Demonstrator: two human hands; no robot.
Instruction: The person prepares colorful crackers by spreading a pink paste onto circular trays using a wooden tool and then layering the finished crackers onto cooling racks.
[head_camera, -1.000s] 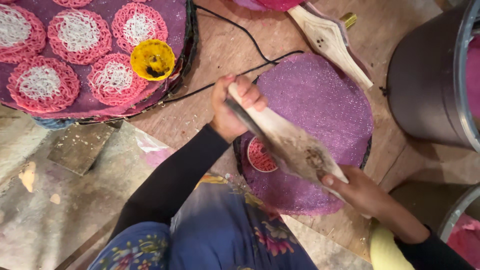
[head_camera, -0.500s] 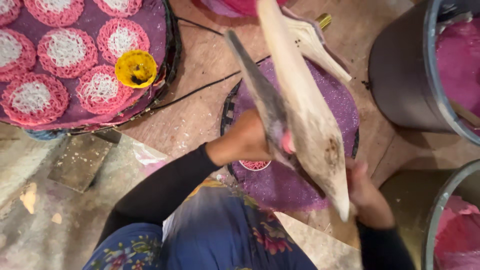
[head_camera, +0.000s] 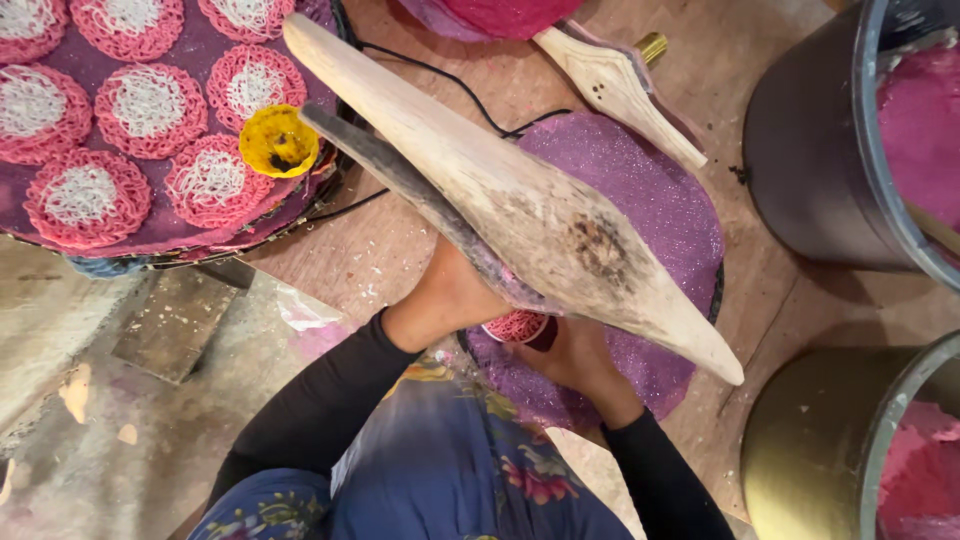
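Observation:
A long two-armed wooden press (head_camera: 520, 210) is lifted close to my head, slanting from upper left to lower right over a round purple tray (head_camera: 660, 210). My left hand (head_camera: 450, 298) reaches in under its middle and grips it. My right hand (head_camera: 575, 358) holds it from below as well; the wood hides the fingers of both hands. Between my hands a small pink coil of dough strands (head_camera: 515, 325) lies on the tray's near edge.
At upper left, a large purple tray (head_camera: 200, 235) carries several pink-and-white coils and a yellow cup (head_camera: 278, 142). A second wooden press (head_camera: 615, 85) lies at the top. A dark pot (head_camera: 810, 170) of pink dough and a brass pot (head_camera: 810, 450) stand at the right. A black cable (head_camera: 440, 80) crosses the boards.
The press has swung up from lying low over the tray to a raised slant near the camera. Both hands have slid from its ends to its middle, above the pink coil.

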